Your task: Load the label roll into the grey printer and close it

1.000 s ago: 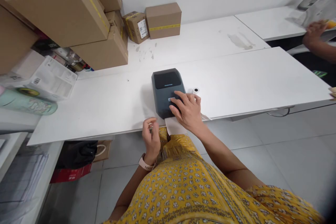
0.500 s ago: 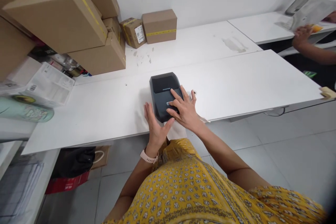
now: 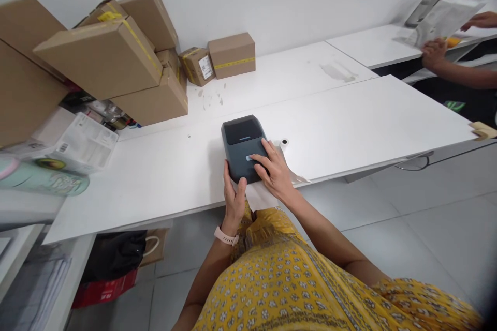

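A dark grey label printer with a glossy black lid lies on the white table near its front edge. My left hand grips its near left corner, fingers along the side and thumb at the front. Spread over the right part of the top is my right hand, its index finger at the small light button. White paper shows at the printer's near end, over the table edge. Just right of the printer sits a small white roll, partly behind my right hand.
Cardboard boxes are stacked at the back left, with two smaller ones by the wall. A clear-wrapped package and a mint bottle lie at the left. Another person's hand holds a whitish sheet at the far right.
My left hand has closed in on the printer's corner, its fingers now along the side. My right hand has shifted slightly back, leaving the roll more visible. The view has tilted a little.
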Motion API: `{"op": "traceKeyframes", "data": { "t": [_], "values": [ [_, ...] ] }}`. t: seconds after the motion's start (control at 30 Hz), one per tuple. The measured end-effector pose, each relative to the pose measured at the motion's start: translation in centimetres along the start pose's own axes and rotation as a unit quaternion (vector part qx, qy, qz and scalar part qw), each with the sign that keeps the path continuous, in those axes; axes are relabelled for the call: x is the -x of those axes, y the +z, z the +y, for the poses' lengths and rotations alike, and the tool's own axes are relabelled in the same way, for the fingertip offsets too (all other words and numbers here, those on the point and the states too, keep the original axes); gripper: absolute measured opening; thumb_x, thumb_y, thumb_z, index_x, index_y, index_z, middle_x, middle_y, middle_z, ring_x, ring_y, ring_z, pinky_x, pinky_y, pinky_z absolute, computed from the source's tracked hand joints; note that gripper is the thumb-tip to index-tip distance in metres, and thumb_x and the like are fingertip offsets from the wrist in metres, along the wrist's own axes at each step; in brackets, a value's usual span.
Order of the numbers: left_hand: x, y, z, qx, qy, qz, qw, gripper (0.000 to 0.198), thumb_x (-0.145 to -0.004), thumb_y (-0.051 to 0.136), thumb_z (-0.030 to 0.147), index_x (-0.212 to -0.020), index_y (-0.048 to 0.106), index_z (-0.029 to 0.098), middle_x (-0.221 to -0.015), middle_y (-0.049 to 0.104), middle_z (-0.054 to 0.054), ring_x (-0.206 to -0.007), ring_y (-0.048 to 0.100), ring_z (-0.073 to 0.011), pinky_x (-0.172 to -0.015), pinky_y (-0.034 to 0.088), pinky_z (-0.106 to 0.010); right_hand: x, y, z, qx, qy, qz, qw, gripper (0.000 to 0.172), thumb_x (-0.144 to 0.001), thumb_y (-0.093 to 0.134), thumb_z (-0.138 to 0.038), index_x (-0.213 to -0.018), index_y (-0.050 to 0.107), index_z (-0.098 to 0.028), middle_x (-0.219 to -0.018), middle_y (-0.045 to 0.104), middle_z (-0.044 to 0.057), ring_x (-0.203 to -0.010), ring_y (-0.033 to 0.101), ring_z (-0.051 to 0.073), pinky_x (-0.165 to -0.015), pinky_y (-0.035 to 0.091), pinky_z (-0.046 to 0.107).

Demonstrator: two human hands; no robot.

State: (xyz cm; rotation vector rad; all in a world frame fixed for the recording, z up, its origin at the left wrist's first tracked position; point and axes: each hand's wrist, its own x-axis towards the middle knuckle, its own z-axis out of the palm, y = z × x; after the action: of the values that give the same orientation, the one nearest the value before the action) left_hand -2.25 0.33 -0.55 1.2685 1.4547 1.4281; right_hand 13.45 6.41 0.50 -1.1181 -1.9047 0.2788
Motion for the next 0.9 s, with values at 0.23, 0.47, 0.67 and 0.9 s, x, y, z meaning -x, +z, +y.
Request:
{"op": "traceKeyframes", "data": {
  "t": [0.23,0.47,0.67,0.9],
  "values": [
    [0.1,0.0,0.0,-0.018,0.004,-0.009,1.0,0.081,-0.099,0.057,0.056,-0.167,0.024,0.026,-0.177,0.024,-0.012,-0.163,0.025,-0.029,-0.131,0.03,-0.045,-0.1,-0.5,0.0,0.039,0.004,-0.011,0.999,0.03,-0.106,0.051,-0.038,-0.126,0.073,-0.028,-0.164,0.049,0.005,-0.158,0.039,0.031,-0.12,0.049,0.057],
    [0.1,0.4,-0.3,-0.05,0.03,0.022,0.998,0.086,-0.095,0.062,0.059,-0.165,0.027,0.025,-0.176,0.024,-0.014,-0.164,0.021,-0.0302,-0.134,0.022,-0.048,-0.7,-0.4,-1.1,0.046,0.026,-0.007,0.999,0.027,-0.105,0.055,-0.039,-0.116,0.075,-0.027,-0.158,0.057,0.004,-0.155,0.042,0.036,-0.105,0.06,0.057],
    [0.1,0.4,-0.3,-0.07,0.034,0.036,0.996,0.074,-0.101,0.05,0.058,-0.165,0.03,0.028,-0.178,0.019,-0.01,-0.167,0.007,-0.0271,-0.135,0.015,-0.051,-0.8,-0.5,-2.0,0.021,0.052,0.003,0.998,0.031,-0.107,0.048,-0.04,-0.114,0.076,-0.027,-0.154,0.061,0.003,-0.154,0.044,0.036,-0.1,0.062,0.057],
    [0.1,0.8,-1.0,0.005,0.036,0.035,0.999,0.07,-0.104,0.047,0.055,-0.165,0.029,0.027,-0.176,0.026,-0.011,-0.164,0.023,-0.025,-0.133,0.025,-0.044,0.2,-0.4,-1.0,-0.031,0.077,0.011,0.997,0.038,-0.108,0.044,-0.045,-0.131,0.067,-0.025,-0.166,0.047,0.01,-0.154,0.044,0.031,-0.115,0.052,0.056]
  ]
}}
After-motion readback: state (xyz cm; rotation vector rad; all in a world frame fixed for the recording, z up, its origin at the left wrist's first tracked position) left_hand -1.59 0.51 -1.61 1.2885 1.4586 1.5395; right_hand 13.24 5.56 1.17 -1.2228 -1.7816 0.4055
